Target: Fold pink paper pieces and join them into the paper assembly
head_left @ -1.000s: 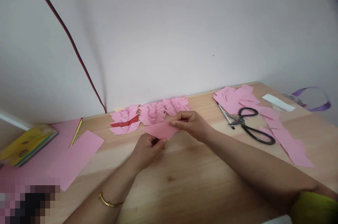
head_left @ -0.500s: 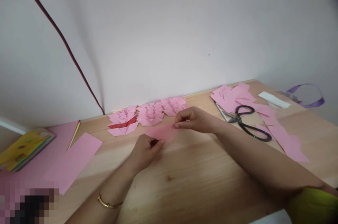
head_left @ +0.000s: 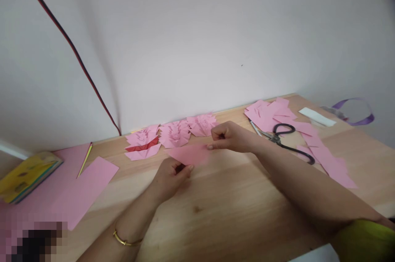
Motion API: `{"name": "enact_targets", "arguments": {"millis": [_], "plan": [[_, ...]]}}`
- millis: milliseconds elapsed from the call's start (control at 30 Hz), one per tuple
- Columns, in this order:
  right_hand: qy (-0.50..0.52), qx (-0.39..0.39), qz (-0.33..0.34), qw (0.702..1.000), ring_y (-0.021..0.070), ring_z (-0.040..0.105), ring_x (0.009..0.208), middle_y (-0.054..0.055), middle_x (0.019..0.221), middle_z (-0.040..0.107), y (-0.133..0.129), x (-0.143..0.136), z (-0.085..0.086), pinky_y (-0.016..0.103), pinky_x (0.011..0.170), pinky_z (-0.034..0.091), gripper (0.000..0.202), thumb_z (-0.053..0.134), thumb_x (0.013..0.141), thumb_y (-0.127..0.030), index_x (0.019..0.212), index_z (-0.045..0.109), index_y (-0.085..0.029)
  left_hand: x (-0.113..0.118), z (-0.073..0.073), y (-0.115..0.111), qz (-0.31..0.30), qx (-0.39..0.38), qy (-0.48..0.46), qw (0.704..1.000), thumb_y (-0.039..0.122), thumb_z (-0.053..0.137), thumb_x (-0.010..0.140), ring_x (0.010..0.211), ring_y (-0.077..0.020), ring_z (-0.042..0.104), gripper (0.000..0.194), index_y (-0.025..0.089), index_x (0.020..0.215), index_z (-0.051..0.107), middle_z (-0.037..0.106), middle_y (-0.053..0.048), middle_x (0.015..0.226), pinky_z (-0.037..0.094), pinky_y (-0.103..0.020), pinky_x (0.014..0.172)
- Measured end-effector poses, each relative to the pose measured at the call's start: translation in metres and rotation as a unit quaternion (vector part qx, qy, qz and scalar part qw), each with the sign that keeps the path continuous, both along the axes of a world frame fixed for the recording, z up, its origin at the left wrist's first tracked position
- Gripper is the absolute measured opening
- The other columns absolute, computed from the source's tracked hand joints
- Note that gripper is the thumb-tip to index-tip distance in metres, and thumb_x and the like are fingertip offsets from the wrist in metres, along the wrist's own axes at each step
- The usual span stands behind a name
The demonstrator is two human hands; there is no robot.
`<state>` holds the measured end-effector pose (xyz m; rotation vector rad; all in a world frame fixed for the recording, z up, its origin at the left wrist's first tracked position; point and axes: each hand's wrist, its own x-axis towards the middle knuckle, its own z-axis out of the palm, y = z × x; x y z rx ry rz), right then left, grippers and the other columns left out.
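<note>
From my remote seat I see a pale wall (head_left: 197, 39) behind a wooden table (head_left: 210, 221). Pink sheets (head_left: 92, 183) cover its left end, under a yellow book (head_left: 31, 173). Cut pink pieces (head_left: 262, 113) lie heaped and strewn at the right, and three pleated pink shapes (head_left: 175, 134) line the wall side, the left one crossed by red. My left hand (head_left: 170, 179) pinches a small pink paper (head_left: 187, 154) between thumb and fingers, just in front of those shapes. My right hand (head_left: 236, 137) has its thumb at the paper's right edge; blur there keeps me from telling whether it grips. Near my right forearm, partly hidden by it, rest black-handled scissors (head_left: 274, 139).
</note>
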<state>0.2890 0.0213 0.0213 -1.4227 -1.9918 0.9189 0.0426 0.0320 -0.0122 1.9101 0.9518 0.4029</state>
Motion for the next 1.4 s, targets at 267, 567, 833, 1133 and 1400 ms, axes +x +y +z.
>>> {"name": "enact_targets", "arguments": {"millis": [267,567,833,1133,1400], "plan": [[0.053,0.09,-0.082,0.991,0.0095,0.043,0.059,-0.001,0.064,0.049,0.0,-0.002,0.006,0.022,0.055,0.033,0.034,0.05,0.084,-0.046,0.069,0.054,-0.016,0.001,-0.001,0.0,0.028,-0.056,-0.013,0.998,0.038,0.052,0.077,0.05,-0.0073,0.03,0.034,0.014,0.053,0.048,0.038,0.003,0.052,0.024,-0.02,0.048],[-0.096,0.154,0.089,0.979,0.0139,0.056,0.073,0.004,0.078,0.064,-0.017,-0.039,-0.003,0.025,0.066,0.038,0.015,0.06,0.081,-0.031,0.083,0.064,-0.016,0.008,0.0,-0.008,-0.034,0.073,-0.027,0.996,0.027,0.048,0.081,0.065,-0.0137,0.049,0.022,0.016,0.082,0.067,0.061,-0.002,0.07,0.037,-0.022,0.061],[-0.034,0.116,0.078,0.99,0.0102,0.052,0.061,0.003,0.07,0.062,-0.011,-0.028,-0.005,0.021,0.055,0.034,0.028,0.052,0.087,-0.036,0.073,0.063,-0.014,0.004,-0.004,-0.004,-0.041,0.11,0.038,0.992,0.027,0.049,0.08,0.05,-0.0075,0.031,0.028,0.013,0.056,0.051,0.04,0.004,0.053,0.022,-0.021,0.049],[-0.101,0.133,0.037,0.985,0.0098,0.046,0.056,0.001,0.062,0.057,-0.01,-0.032,-0.012,0.021,0.052,0.027,0.035,0.043,0.09,-0.039,0.068,0.055,-0.015,0.003,0.0,-0.006,-0.048,-0.035,-0.035,0.998,0.034,0.053,0.079,0.055,-0.0092,0.037,0.026,0.012,0.066,0.057,0.047,0.001,0.06,0.026,-0.021,0.05],[-0.113,0.178,0.034,0.977,0.0082,0.04,0.051,-0.001,0.055,0.049,-0.009,-0.029,-0.012,0.022,0.051,0.023,0.04,0.044,0.089,-0.042,0.058,0.047,-0.016,0.002,-0.003,-0.009,-0.06,-0.099,-0.082,0.99,0.04,0.054,0.08,0.059,-0.0111,0.041,0.03,0.011,0.077,0.063,0.051,-0.002,0.065,0.029,-0.021,0.052]]}}
